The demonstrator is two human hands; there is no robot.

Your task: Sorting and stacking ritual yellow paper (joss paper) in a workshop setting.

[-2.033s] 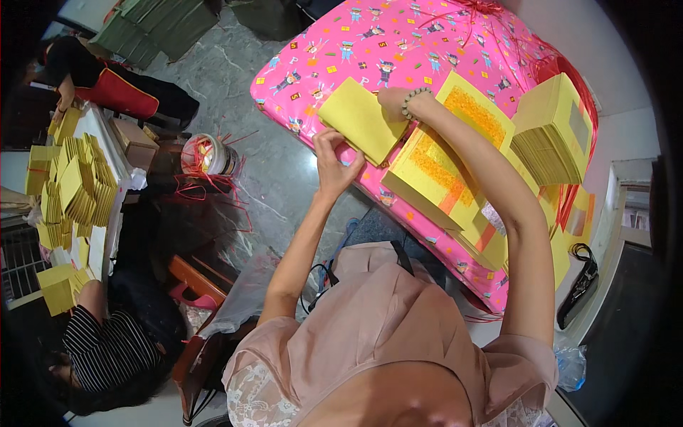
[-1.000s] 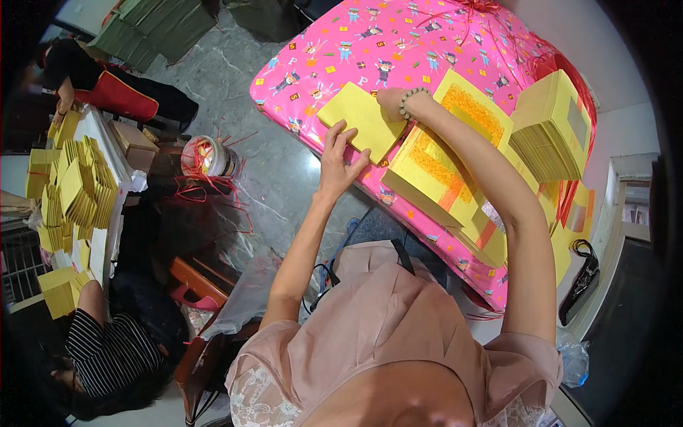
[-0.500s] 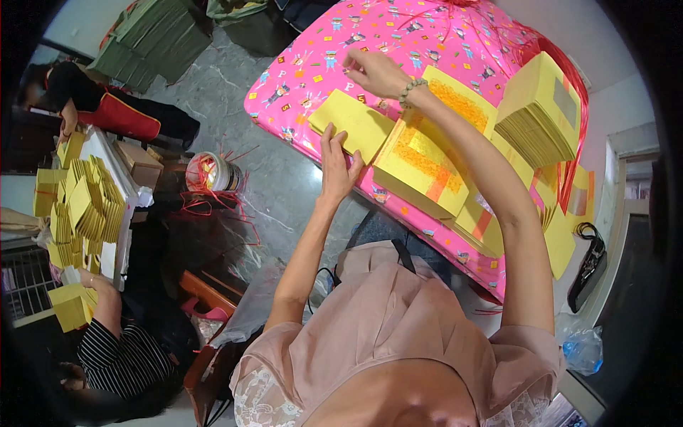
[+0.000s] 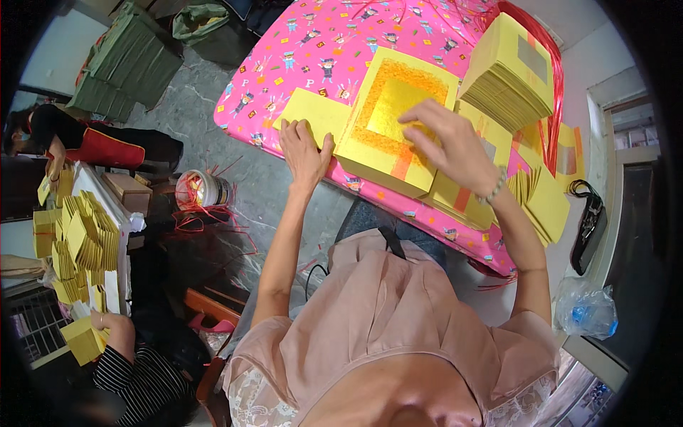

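On the pink table, a stack of yellow paper sheets [image 4: 388, 172] carries a shiny gold foil square [image 4: 388, 99] with a mottled orange border. Left of it lies a flat yellow sheet or thin stack of paper [image 4: 316, 114]. My left hand [image 4: 306, 153] rests its fingers on the near edge of that paper, spread and gripping nothing visible. Over the right side of the foil stack is my right hand [image 4: 459, 146], fingers curved and apart, with nothing seen between them. Whether its fingertips touch the top sheet, I cannot tell.
A taller yellow paper stack [image 4: 498, 78] stands at the right, beside red plastic strings [image 4: 557, 135]. Several fanned yellow sheets [image 4: 544, 206] lie near the table's right edge. A white bucket [image 4: 213, 191] sits on the floor. Two people work at a side table [image 4: 121, 249] on the left.
My right hand has swung from beyond the yellow sheets back toward me, onto the foil stack. My left hand stays on the flat paper. The whole view has shifted slightly.
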